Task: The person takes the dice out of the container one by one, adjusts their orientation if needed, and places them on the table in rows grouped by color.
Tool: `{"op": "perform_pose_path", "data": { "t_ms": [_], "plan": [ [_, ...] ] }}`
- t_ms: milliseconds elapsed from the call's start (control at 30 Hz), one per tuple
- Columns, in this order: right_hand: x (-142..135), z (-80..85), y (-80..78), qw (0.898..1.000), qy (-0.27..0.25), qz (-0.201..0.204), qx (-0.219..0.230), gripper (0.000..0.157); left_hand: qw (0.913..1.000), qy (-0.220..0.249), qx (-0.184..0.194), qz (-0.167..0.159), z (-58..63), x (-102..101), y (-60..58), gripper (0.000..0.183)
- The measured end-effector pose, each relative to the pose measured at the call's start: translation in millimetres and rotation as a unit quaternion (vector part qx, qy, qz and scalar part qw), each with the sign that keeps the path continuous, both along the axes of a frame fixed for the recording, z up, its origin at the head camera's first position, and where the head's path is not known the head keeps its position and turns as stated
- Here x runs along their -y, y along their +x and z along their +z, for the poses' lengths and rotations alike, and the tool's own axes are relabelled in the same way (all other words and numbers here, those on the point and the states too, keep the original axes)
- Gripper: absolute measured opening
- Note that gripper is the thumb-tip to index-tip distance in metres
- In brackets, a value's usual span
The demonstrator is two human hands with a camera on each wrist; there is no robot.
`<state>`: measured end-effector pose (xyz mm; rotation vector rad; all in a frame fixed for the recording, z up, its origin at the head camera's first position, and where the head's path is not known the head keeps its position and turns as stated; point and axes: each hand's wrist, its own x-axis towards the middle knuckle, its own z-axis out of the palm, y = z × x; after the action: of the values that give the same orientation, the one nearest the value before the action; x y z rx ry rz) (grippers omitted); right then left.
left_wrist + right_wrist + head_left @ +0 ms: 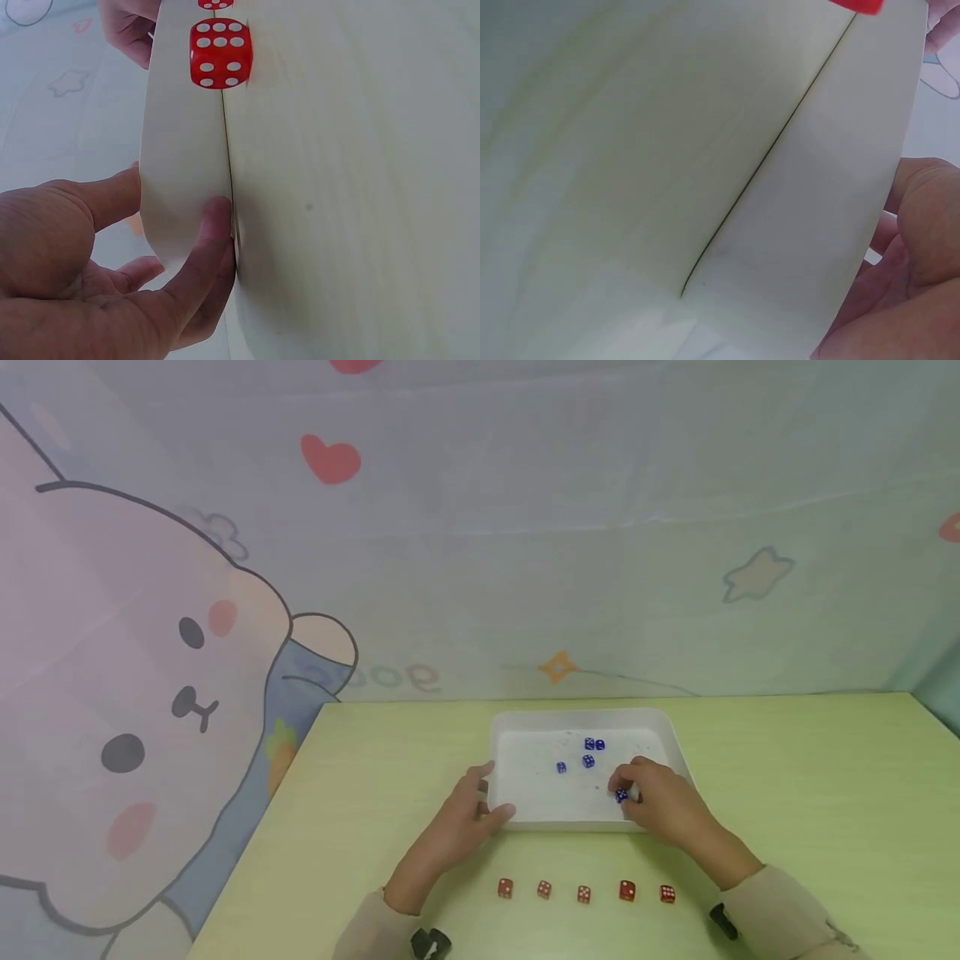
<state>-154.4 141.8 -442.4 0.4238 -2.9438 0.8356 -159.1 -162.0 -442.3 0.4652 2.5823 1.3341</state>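
Observation:
A shallow white tray stands on the table. My left hand grips its front left corner; in the left wrist view, fingers press the tray's outer wall. Over the tray's right front part, my right hand pinches a blue die with white dots between thumb and fingers. Farther back on the tray floor lie several more blue dice, two of them side by side. The right wrist view shows the right hand beyond the tray's front wall, which hides its fingertips and the die.
In front of the tray, several red dice with white dots lie in a spaced row on the pale yellow-green table. A printed cloth with a cartoon animal hangs behind the table.

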Motion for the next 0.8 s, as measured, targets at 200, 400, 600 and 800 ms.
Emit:
{"op": "perform_pose_path", "data": {
  "t_ms": [200,400,600,800],
  "plan": [
    [1.2,1.7,-0.4,1.0,0.006,-0.001,0.0,0.015,1.0,-0.002,0.002,0.007,2.2,-0.7,0.9,0.074],
    [0.2,3.3,-0.6,1.0,0.011,-0.002,-0.002,0.014,1.0,0.002,0.004,0.006,2.4,-2.0,0.8,0.075],
    [-2.0,7.3,-2.1,1.0,0.006,0.0,0.0,0.015,0.9999,0.001,0.006,0.011,3.0,-3.8,-0.5,0.074],
    [3.8,16.8,-0.1,1.0,0.006,0.01,-0.018,0.016,0.9998,-0.006,0.003,0.016,3.9,-4.1,-1.9,0.074]
  ]
}}
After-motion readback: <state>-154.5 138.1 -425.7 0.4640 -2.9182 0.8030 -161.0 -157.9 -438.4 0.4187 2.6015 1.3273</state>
